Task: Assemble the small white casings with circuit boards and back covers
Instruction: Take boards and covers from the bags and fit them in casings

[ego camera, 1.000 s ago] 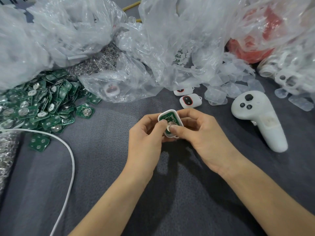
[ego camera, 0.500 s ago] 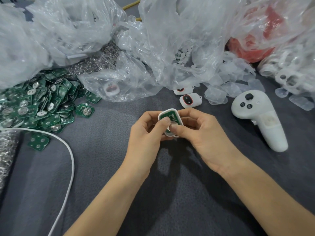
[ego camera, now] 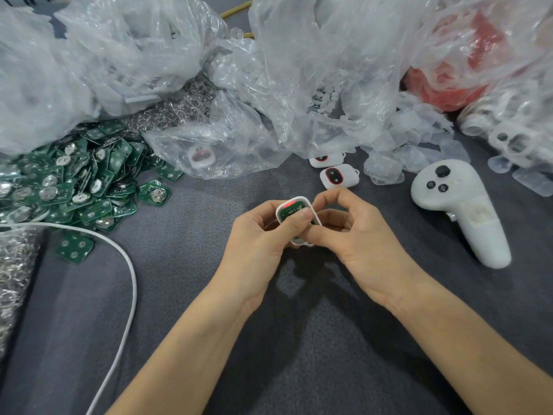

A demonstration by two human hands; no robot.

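While the left hand (ego camera: 257,235) clasps the white casing (ego camera: 294,200), the right hand (ego camera: 356,235) pinches its lower end.

Soft, even light from above, moderately bright. The left hand (ego camera: 257,235) and right hand (ego camera: 359,244) cast diffuse shadows on the surface (ego camera: 329,369) just below them. White glare streaks the clear bags (ego camera: 134,55). The centre is sharp; the corners are softer and bowed by the wide lens.

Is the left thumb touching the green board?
Touching. Head view shows the left hand pressing its thumb on the green circuit board inside the white casing.
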